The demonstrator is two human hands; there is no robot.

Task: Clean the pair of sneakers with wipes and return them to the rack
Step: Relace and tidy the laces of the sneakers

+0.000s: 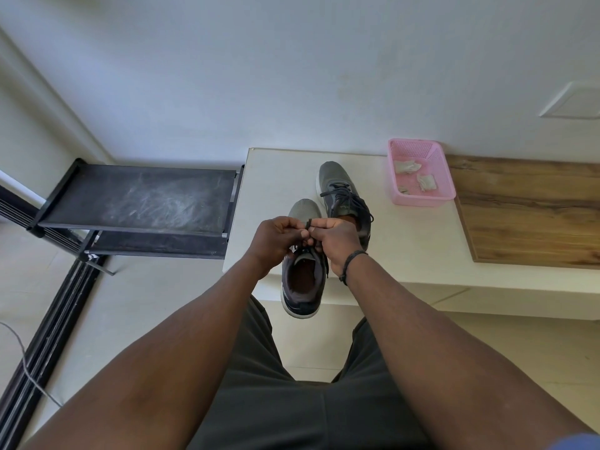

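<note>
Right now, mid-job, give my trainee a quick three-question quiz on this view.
1. True or false: both hands, left hand and right hand, pinch the lace of the near sneaker.
2. Where do the used wipes lie? A) on the rack B) in the pink basket C) on the floor
3. Fill in: the top shelf of the rack holds ___ sneakers.

Key:
1. True.
2. B, the pink basket on the white bench.
3. No; the far sneaker also stands on the bench.
</note>
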